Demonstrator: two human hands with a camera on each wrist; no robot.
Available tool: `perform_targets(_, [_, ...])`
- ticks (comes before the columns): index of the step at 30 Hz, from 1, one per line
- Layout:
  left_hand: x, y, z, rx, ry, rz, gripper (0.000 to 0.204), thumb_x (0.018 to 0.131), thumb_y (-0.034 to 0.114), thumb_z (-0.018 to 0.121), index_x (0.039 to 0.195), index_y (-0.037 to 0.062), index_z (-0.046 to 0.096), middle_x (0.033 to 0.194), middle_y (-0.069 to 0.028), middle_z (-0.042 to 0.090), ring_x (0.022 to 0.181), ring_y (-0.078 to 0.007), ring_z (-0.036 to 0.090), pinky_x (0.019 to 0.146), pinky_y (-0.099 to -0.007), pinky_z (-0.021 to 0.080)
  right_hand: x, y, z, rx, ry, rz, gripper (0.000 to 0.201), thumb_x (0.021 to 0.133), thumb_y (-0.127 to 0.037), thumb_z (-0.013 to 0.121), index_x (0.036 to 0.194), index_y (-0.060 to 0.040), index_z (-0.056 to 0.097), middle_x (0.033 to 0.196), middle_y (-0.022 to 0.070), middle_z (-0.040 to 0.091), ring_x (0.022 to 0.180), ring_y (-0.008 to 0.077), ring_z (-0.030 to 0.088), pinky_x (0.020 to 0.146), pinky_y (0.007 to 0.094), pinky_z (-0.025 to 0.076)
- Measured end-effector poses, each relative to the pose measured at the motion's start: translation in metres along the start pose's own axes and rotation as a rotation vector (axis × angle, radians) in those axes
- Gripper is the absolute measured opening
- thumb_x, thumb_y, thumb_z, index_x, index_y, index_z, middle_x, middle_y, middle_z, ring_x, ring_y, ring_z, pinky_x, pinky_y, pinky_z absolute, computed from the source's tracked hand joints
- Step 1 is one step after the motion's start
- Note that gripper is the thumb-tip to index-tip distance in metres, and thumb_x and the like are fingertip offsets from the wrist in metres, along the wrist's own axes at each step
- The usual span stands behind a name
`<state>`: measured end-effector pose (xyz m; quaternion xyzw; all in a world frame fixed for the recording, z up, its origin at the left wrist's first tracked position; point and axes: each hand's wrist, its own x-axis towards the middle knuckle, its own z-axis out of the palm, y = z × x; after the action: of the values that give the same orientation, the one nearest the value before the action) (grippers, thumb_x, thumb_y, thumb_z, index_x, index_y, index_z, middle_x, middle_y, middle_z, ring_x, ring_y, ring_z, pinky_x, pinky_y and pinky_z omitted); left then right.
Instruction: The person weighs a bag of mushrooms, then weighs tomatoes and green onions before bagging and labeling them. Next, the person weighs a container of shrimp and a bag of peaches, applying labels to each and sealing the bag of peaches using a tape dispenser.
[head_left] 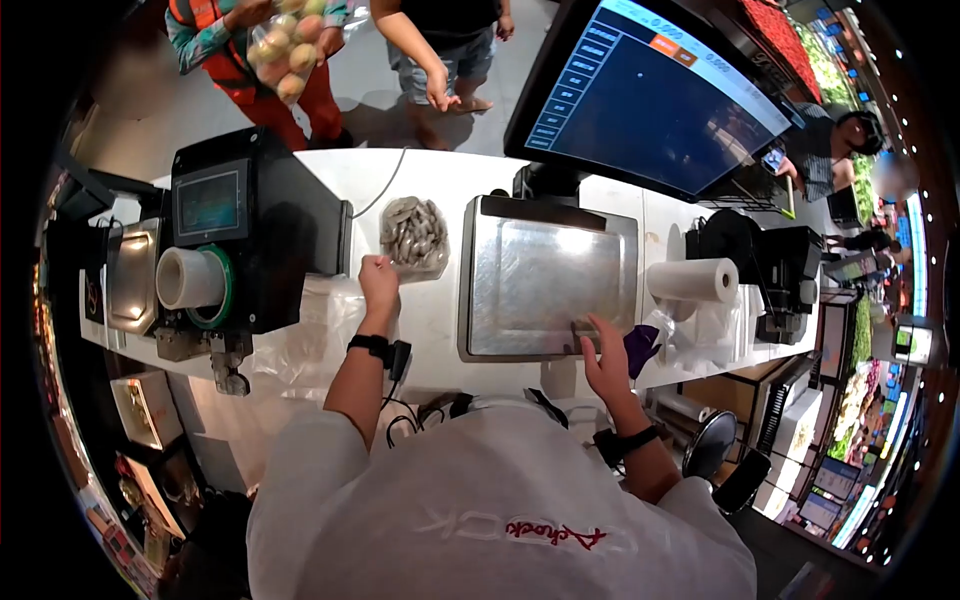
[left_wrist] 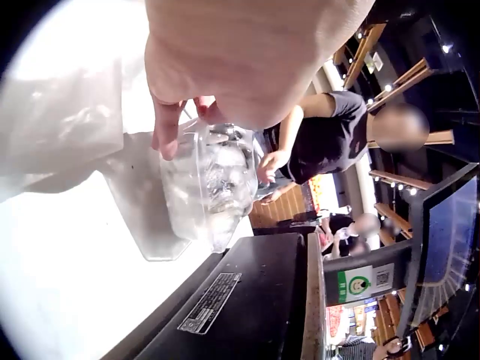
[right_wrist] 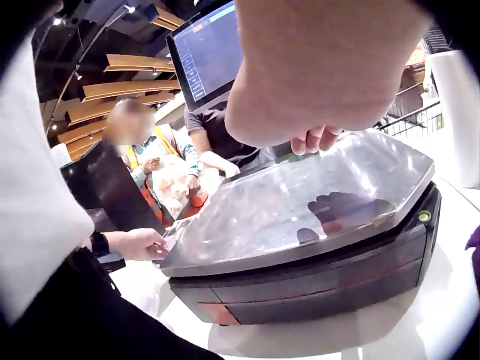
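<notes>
On white counter, left hand pinches shrimp bag; right hand relaxed.

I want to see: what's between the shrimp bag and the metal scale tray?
Only bare white counter separates the shrimp bag from the scale tray, seen in the head view.

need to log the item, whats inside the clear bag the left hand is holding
The clear bag in the left hand holds a heap of small grey pieces, possibly shrimp; crinkled plastic blurs them. What lies beneath the top layer is hidden.
</notes>
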<state>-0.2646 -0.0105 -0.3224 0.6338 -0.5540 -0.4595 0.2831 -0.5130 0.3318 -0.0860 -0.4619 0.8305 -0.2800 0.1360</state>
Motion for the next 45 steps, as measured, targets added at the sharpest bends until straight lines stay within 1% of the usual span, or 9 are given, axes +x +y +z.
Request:
perform_targets(4, [-0.028,0.050,-0.036,0.177,0.057,0.216,0.017,0.092,0.012,0.061,0.092,-0.0038,0.057,0.085,-0.0226,0.065,0.079,-0.0371,0.065,0.076,-0.0424,0.052,-0.004,0.008,0.000,-0.007,0.026,-0.019,0.038,0.091,-0.011,0.061,0.127,-0.0002,0.054,0.123,0.0211,0.059,0.117,0.0397,0.054,0.100,0.0432,0.043])
perform_targets(12, [-0.053,0.111,-0.070,-0.369,-0.119,0.155,0.010,0.095,0.009,0.056,0.093,-0.0004,0.053,0.090,-0.0091,0.059,0.080,-0.0145,0.063,0.064,-0.0282,0.055,-0.029,0.018,-0.013,0.020,0.112,-0.018,0.039,0.091,-0.011,0.061,0.128,-0.0002,0.054,0.123,0.0208,0.059,0.115,0.0387,0.056,0.099,0.0426,0.044])
perform_targets(22, [-0.148,0.177,0.037,-0.165,-0.444,0.194,0.011,0.094,0.007,0.058,0.087,0.0006,0.055,0.077,-0.0092,0.063,0.062,-0.0154,0.063,0.056,-0.0306,0.054,-0.072,0.042,-0.026,0.023,0.256,-0.004,0.040,0.088,-0.007,0.066,0.126,-0.0005,0.056,0.119,0.0197,0.061,0.111,0.0374,0.057,0.096,0.0416,0.046])
perform_targets(28, [-0.193,0.167,0.093,0.085,-0.399,0.393,0.018,0.088,0.017,0.061,0.085,-0.0008,0.058,0.079,-0.0232,0.064,0.080,-0.0425,0.064,0.074,-0.0455,0.051,-0.092,0.058,-0.033,0.030,0.269,-0.023,0.040,0.088,-0.005,0.063,0.128,-0.0002,0.055,0.121,0.0196,0.059,0.114,0.0371,0.056,0.098,0.0411,0.044])
perform_targets(36, [-0.208,0.169,0.077,0.253,-0.428,0.407,0.026,0.092,0.024,0.056,0.090,-0.0020,0.061,0.088,-0.0250,0.068,0.086,-0.0423,0.066,0.075,-0.0467,0.052,-0.065,0.078,-0.055,0.038,0.283,-0.188,0.039,0.088,-0.006,0.064,0.125,0.0006,0.056,0.121,0.0203,0.060,0.114,0.0387,0.056,0.100,0.0434,0.044])
perform_targets(39, [-0.199,0.141,0.066,0.349,-0.381,0.441,0.028,0.094,0.024,0.057,0.100,-0.0025,0.063,0.083,-0.0156,0.070,0.076,-0.0274,0.069,0.070,-0.0366,0.054,-0.030,0.075,-0.069,0.007,0.308,-0.267,0.039,0.087,-0.007,0.064,0.125,0.0007,0.056,0.122,0.0205,0.060,0.113,0.0394,0.057,0.100,0.0439,0.044])
perform_targets(42, [-0.224,0.156,0.015,0.144,-0.483,0.204,0.028,0.095,0.024,0.058,0.101,-0.0028,0.063,0.081,-0.0134,0.069,0.075,-0.0223,0.069,0.067,-0.0344,0.054,0.018,0.060,-0.084,-0.040,0.346,-0.386,0.037,0.087,-0.007,0.064,0.122,0.0005,0.056,0.123,0.0204,0.060,0.115,0.0394,0.056,0.100,0.0443,0.044])
perform_targets(43, [-0.200,0.101,0.021,0.156,-0.433,0.331,0.027,0.095,0.023,0.059,0.101,-0.0028,0.062,0.084,-0.0113,0.068,0.075,-0.0186,0.068,0.064,-0.0315,0.053,0.036,0.055,-0.087,-0.054,0.362,-0.449,0.036,0.086,-0.008,0.063,0.121,0.0004,0.056,0.125,0.0202,0.060,0.117,0.0394,0.055,0.101,0.0447,0.043])
perform_targets(45, [-0.218,0.089,-0.012,0.077,-0.410,0.309,0.027,0.094,0.024,0.059,0.100,-0.0022,0.063,0.086,-0.0126,0.069,0.075,-0.0197,0.069,0.067,-0.0318,0.054,0.069,0.039,-0.093,-0.100,0.384,-0.544,0.032,0.087,-0.009,0.063,0.116,0.0002,0.057,0.130,0.0202,0.057,0.124,0.0395,0.051,0.103,0.0458,0.040])
